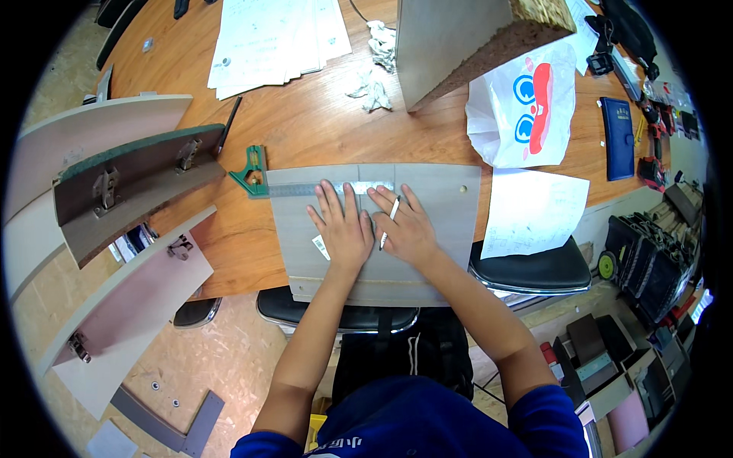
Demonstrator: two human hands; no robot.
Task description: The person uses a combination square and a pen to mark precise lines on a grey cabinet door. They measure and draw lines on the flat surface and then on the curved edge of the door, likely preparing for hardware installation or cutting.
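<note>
A grey board (447,229) lies in front of me on the wooden table, with thin lines across its upper part and a small round hole near its right edge. Along its upper part runs a steel ruler blade (294,190) with a green combination square head (259,172) at the board's left edge. My left hand (345,235) rests flat, fingers spread, with its tips on the blade. Beside it, my right hand (412,235) has fingertips at the blade too, and a white pen (395,207) is held between its fingers. A small white label (321,246) sits near my left wrist.
Curved panels with metal hinges (107,191) stand at the left. Papers (267,46), crumpled tissue (372,91) and an upright chipboard piece (458,53) are at the back. To the right lie a white plastic bag (489,114), a written sheet (534,214) and a blue notebook (618,137).
</note>
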